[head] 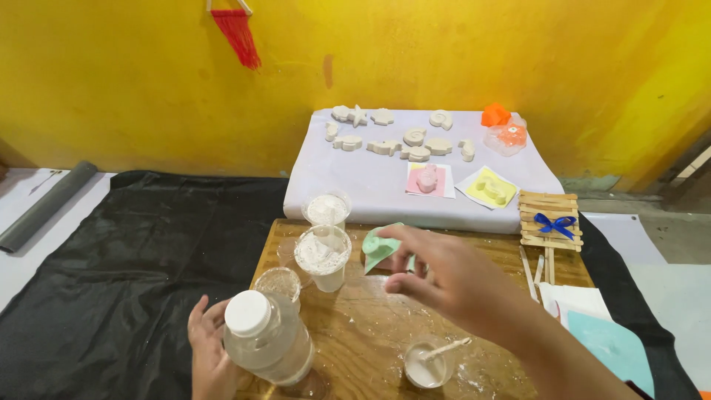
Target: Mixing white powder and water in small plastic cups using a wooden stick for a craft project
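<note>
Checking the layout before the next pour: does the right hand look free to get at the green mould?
Probably yes. The right hand is empty and hovers right beside the green mould, fingers spread, with nothing between them.

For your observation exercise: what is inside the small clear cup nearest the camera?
The small clear cup holds white liquid, with a wooden stick leaning in it. The stick's lower end is hidden below the surface.

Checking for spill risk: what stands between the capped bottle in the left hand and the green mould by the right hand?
In the head view, two clear cups: an empty one beside the bottle, then a powder-filled one just left of the green mould.
</note>
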